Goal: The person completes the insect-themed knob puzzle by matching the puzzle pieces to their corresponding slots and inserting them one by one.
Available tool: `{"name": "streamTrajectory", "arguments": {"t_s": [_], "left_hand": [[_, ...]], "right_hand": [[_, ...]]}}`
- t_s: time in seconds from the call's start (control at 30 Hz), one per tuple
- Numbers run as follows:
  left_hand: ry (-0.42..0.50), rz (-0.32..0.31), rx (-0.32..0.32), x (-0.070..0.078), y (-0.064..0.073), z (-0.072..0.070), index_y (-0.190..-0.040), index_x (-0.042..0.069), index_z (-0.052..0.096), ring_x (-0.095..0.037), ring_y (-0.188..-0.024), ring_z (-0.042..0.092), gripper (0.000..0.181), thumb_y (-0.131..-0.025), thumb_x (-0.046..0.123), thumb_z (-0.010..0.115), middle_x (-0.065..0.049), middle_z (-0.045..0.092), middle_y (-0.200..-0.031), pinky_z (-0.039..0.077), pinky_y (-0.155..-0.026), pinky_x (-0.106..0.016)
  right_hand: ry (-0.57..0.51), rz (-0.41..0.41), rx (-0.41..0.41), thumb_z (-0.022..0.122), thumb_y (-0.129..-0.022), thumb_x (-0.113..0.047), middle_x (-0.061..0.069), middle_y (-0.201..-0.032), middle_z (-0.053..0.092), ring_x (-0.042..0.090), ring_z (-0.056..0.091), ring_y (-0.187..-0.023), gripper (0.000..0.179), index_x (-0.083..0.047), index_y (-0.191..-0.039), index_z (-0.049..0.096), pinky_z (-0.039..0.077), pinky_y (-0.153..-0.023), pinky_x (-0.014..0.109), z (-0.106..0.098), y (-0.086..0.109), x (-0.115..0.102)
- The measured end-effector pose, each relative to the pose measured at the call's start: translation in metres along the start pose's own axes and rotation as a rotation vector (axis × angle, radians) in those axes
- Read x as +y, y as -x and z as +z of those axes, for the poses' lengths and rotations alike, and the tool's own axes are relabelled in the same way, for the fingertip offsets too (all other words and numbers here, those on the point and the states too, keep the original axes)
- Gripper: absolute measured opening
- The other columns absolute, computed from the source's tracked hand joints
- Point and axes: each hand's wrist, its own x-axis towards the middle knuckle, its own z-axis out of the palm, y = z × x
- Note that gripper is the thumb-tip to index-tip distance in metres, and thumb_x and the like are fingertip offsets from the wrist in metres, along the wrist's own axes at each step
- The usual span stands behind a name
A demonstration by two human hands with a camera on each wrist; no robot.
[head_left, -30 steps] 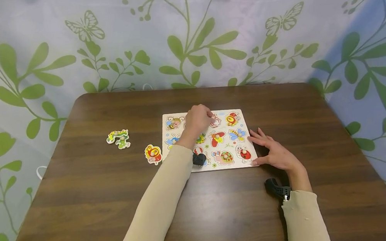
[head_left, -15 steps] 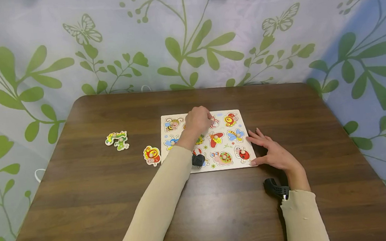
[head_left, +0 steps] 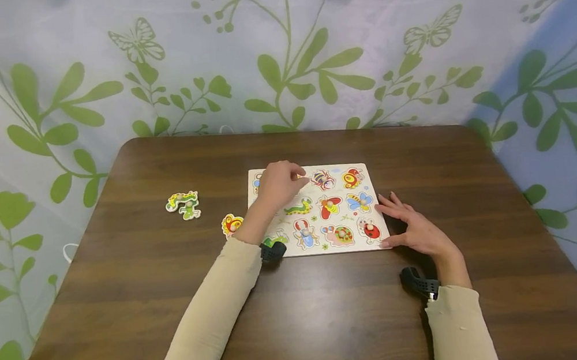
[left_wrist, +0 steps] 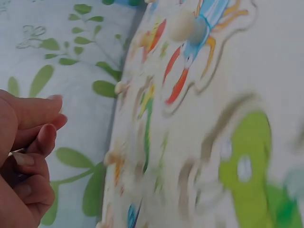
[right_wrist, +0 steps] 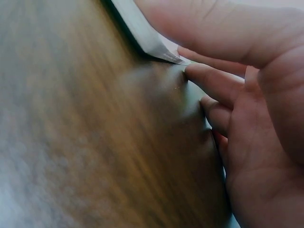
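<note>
A white peg puzzle board [head_left: 344, 194] with colourful insect pictures lies on the table. Over its upper left part hovers my left hand [head_left: 278, 185], fingers loosely bent, nothing visible between thumb and forefinger. Just right of those fingertips a spider piece [head_left: 323, 180] sits in the top row. The left wrist view shows the bent fingers beside a knobbed stag beetle piece [left_wrist: 202, 28] and a green insect picture [left_wrist: 251, 161]. My right hand [head_left: 414, 227] rests at the board's right side, thumb at the near corner, extended fingers along the edge. My left hand hides some top-row pictures.
Left of the board lies a red and yellow butterfly piece [head_left: 231, 225], partly behind the left wrist. Farther left, a caterpillar piece [head_left: 182, 198] and a green insect piece [head_left: 190, 210] lie together. The brown wooden table [head_left: 333, 315] backs onto a leaf-patterned cloth [head_left: 177, 57].
My left hand has moved left, off the spider piece, and its thumb and forefinger have parted. The spider, caterpillar picture and stag beetle now show fully. My right hand stays at the board's edge.
</note>
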Motion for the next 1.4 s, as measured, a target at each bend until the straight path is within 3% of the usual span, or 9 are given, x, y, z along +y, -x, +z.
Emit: {"name": "streamTrajectory", "arguments": {"t_s": [0.13,0.27,0.43,0.6,0.8,1.0,1.13,1.2,1.4], "left_hand": [[0.061,0.034,-0.019,-0.016,0.018,-0.022,-0.099,0.016,0.077,-0.017,-0.075,0.051,0.017,-0.088,0.028,0.070,0.001,0.060,-0.076,0.038,-0.066,-0.029],[0.064,0.039,-0.081,-0.037,0.028,-0.041,-0.099,0.016,0.077,-0.018,-0.076,0.051,0.018,-0.088,0.029,0.070,0.000,0.064,-0.079,0.039,-0.068,-0.031],[0.028,0.030,-0.210,-0.065,0.034,-0.066,-0.102,0.012,0.076,-0.019,-0.072,0.051,0.019,-0.086,0.023,0.073,-0.003,0.062,-0.079,0.041,-0.064,-0.031],[0.016,0.108,-0.351,-0.091,0.040,-0.086,-0.101,0.010,0.075,-0.019,-0.073,0.051,0.019,-0.083,0.014,0.075,-0.003,0.058,-0.076,0.042,-0.067,-0.031],[0.023,0.109,-0.565,-0.107,0.048,-0.095,-0.097,0.018,0.076,-0.018,-0.082,0.049,0.020,-0.080,0.008,0.077,-0.002,0.058,-0.084,0.041,-0.074,-0.031],[0.101,0.027,-0.705,-0.110,0.051,-0.091,-0.102,0.017,0.077,-0.016,-0.069,0.042,0.025,-0.079,0.007,0.078,-0.002,0.051,-0.074,0.036,-0.062,-0.028],[0.120,-0.018,-0.737,-0.114,0.051,-0.089,-0.100,0.016,0.078,-0.014,-0.070,0.043,0.022,-0.078,0.009,0.079,0.001,0.054,-0.075,0.037,-0.061,-0.027],[0.127,-0.010,-0.737,-0.116,0.051,-0.088,-0.098,0.014,0.078,-0.014,-0.073,0.046,0.020,-0.079,0.007,0.078,0.000,0.057,-0.077,0.039,-0.064,-0.027],[0.078,0.042,-0.621,-0.124,0.049,-0.084,-0.093,0.015,0.078,-0.015,-0.070,0.049,0.014,-0.081,0.008,0.076,0.000,0.060,-0.075,0.041,-0.066,-0.028]], "right_hand": [[0.001,-0.006,-0.007,0.084,-0.072,-0.030,0.005,-0.164,0.017,0.032,-0.002,-0.153,0.088,-0.016,-0.148,0.041,0.002,-0.114,0.068,-0.003,0.001,0.002],[-0.014,-0.014,-0.007,0.083,-0.073,-0.029,0.007,-0.164,0.017,0.033,-0.003,-0.153,0.088,-0.014,-0.149,0.041,0.001,-0.113,0.069,-0.005,0.002,0.004],[-0.016,-0.019,-0.008,0.082,-0.074,-0.031,0.007,-0.164,0.017,0.034,-0.004,-0.152,0.087,-0.015,-0.149,0.041,0.000,-0.113,0.069,-0.005,0.003,0.004],[-0.007,-0.031,0.000,0.083,-0.073,-0.030,0.008,-0.163,0.018,0.034,-0.003,-0.152,0.087,-0.015,-0.148,0.042,0.002,-0.112,0.071,-0.003,0.000,0.005],[-0.009,-0.009,-0.006,0.083,-0.072,-0.031,0.006,-0.164,0.016,0.033,-0.004,-0.153,0.089,-0.015,-0.149,0.041,0.001,-0.111,0.072,-0.002,-0.001,0.007],[-0.017,-0.007,-0.014,0.083,-0.072,-0.030,0.007,-0.164,0.015,0.035,-0.005,-0.152,0.089,-0.015,-0.149,0.041,0.001,-0.110,0.073,-0.003,-0.001,0.006],[-0.013,-0.004,-0.015,0.083,-0.072,-0.031,0.007,-0.164,0.016,0.034,-0.004,-0.152,0.089,-0.014,-0.148,0.041,0.001,-0.111,0.072,-0.003,-0.001,0.006],[-0.012,-0.002,-0.016,0.083,-0.072,-0.030,0.007,-0.164,0.016,0.034,-0.004,-0.152,0.089,-0.013,-0.148,0.041,0.001,-0.111,0.072,-0.004,-0.001,0.006],[-0.011,0.009,-0.017,0.083,-0.072,-0.031,0.007,-0.164,0.015,0.037,-0.004,-0.152,0.089,-0.014,-0.149,0.040,0.001,-0.108,0.075,-0.005,0.001,0.006]]}}
